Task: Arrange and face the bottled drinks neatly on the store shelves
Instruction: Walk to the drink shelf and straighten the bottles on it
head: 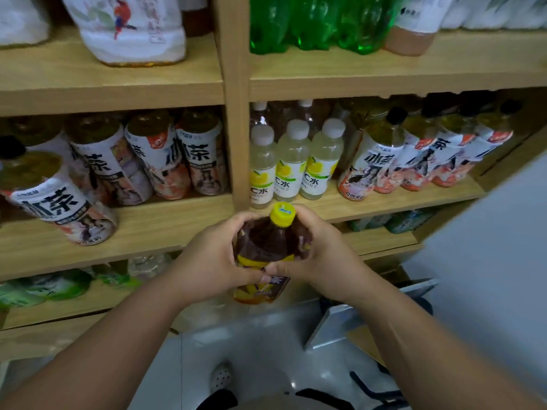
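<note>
Light wooden shelves [165,220], split by an upright divider [236,119]. Middle shelf, left bay: white-labelled tea bottles [157,155], one standing forward of the row. Right bay: three pale lemon drink bottles [291,161] by the divider, black-capped tea bottles [381,155] just beside. Upper shelf: green bottles [313,22]. Lower shelf: green-labelled bottles [59,284], blurred.

This is a shop, seen at its drinks aisle. Light wooden shelves [118,93] rise in tiers, split by an upright board [236,128]. Each bay holds many copies of one product. Tea bottles [201,155] with white printed labels stand in rows, and pale lemon-water bottles [291,161] stand side by side with more behind. Green bottles [313,22] sit above, and green-labelled bottles [59,285] lie lowest. Most labels face outward. Below is a pale glossy floor [266,350].
</note>
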